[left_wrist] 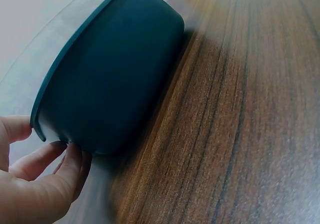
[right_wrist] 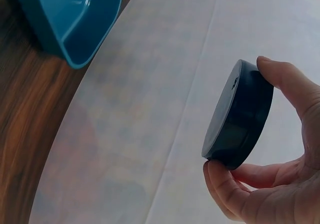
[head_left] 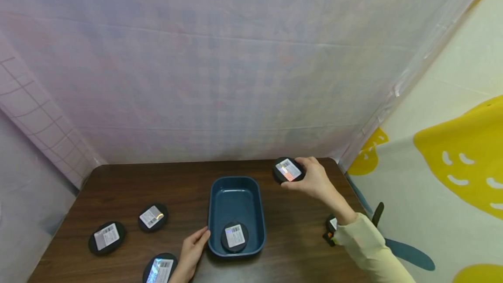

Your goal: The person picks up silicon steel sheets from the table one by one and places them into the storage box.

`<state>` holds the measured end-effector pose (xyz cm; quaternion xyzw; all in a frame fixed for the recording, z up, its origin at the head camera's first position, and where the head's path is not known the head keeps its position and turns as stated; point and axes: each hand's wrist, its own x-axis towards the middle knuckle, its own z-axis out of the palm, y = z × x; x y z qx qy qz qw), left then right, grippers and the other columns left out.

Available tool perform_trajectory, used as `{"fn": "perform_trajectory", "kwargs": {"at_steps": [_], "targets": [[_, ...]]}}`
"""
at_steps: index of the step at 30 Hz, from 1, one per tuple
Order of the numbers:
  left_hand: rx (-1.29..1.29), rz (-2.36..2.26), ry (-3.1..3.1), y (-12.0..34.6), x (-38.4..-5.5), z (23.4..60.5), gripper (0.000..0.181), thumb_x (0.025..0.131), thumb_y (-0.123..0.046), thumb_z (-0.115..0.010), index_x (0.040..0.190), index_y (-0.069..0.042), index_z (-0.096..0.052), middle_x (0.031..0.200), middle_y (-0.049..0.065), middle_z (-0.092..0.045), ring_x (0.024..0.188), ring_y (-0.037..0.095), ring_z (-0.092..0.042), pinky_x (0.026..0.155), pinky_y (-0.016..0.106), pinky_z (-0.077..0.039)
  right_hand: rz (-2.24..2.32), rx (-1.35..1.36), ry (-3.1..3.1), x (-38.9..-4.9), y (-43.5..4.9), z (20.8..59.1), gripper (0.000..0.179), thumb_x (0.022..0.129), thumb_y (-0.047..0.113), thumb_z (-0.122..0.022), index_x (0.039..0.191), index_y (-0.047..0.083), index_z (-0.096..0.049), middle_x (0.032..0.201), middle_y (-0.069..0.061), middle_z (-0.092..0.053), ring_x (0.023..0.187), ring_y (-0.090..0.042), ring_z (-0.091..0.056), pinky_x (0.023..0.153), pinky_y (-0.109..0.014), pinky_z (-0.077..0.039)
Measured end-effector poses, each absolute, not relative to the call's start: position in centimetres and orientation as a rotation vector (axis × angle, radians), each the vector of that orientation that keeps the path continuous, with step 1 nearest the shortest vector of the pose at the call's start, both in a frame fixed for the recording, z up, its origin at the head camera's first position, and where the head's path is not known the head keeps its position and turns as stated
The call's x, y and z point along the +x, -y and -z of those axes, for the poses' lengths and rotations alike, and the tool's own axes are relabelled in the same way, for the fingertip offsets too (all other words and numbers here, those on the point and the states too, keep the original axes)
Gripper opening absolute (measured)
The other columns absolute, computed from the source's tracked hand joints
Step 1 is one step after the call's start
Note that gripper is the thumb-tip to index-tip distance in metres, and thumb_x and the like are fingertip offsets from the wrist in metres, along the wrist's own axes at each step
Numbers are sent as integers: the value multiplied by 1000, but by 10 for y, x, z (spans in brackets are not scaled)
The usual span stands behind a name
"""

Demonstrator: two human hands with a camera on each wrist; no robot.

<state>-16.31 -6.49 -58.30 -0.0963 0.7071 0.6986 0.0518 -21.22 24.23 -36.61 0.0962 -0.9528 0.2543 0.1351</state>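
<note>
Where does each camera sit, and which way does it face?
Head: on the head, facing forward and down at the table; left hand, right hand and right sleeve show.
Left wrist: on that wrist, facing the blue tray from outside; part of the left hand shows.
Right wrist: on that wrist, facing the held dark disc; part of the right hand shows.
Shared: head and right wrist both show that disc and the tray.
</note>
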Motion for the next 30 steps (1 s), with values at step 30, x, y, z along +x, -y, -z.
{"fn": "perform_trajectory", "kwargs": {"at_steps": [30], "targets": [[-289, -2123, -2168, 63, -162, 585, 41, 94, -13, -56, 123, 16, -50, 124, 31, -52, 112, 29, -52, 84, 19, -46, -891, 621, 2848, -206, -168, 364, 79, 55, 31, -90, 118, -5, -58, 103, -13, -56, 87, -20, -51, 72, -29, -47]]}}
